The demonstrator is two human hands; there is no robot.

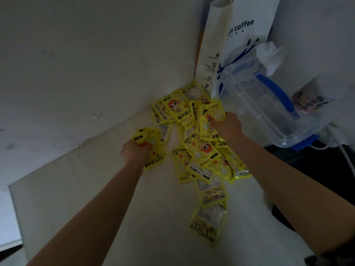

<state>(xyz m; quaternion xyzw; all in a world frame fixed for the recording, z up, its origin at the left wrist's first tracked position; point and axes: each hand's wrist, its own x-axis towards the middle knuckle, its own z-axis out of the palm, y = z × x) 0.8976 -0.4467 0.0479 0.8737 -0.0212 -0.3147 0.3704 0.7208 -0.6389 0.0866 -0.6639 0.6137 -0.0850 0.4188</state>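
A loose heap of yellow packets (199, 150) lies scattered on the white counter (92, 192), pushed into the corner where it meets the wall (96, 54). The left hand (135, 151) is curled tightly around a small stack (152, 140) of them at the heap's left edge. The right hand (227, 124) grips a top packet (210, 118) on the heap's far right side, with its fingers bent over the packet's edge. Two stray packets (211, 192) lie nearer the person, just below the heap. Just beyond the right hand is a clear plastic box (265, 104) with a blue handle. Behind the box a white paper bag (242, 31) stands against the wall. A printed cup (313, 98) sits further right.
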